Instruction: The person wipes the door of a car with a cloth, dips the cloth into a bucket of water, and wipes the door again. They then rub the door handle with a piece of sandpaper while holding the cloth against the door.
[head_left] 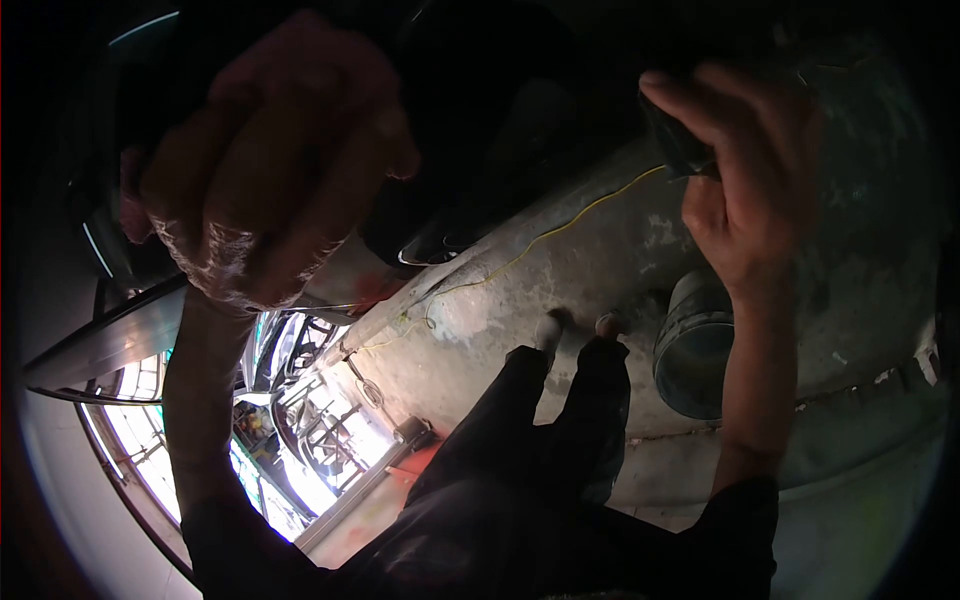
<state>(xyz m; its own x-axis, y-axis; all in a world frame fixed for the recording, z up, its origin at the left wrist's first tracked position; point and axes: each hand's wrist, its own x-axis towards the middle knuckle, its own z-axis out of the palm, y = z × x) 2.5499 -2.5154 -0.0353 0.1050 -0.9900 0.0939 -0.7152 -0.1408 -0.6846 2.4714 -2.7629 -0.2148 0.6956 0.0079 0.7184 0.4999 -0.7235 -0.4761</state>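
Note:
My left hand [270, 190] is raised at the upper left, its wet-looking fingers curled around a pink cloth [310, 50]. Cloth and fingers are against or close in front of a dark, glossy vehicle body [480, 130]; the shade hides whether they touch it. At the upper right, my right hand [750, 170] grips a small dark, flat-sided piece [673, 140] between thumb and fingers. What that piece is cannot be made out. It is held above the floor, apart from the vehicle body.
A bucket [697, 292] stands on the concrete floor [600, 250], right of my feet. A thin yellow cord [545, 236] runs along the floor beside the vehicle. An orange-red object [417, 465] lies to the left of my legs, near a bright doorway with metal frames.

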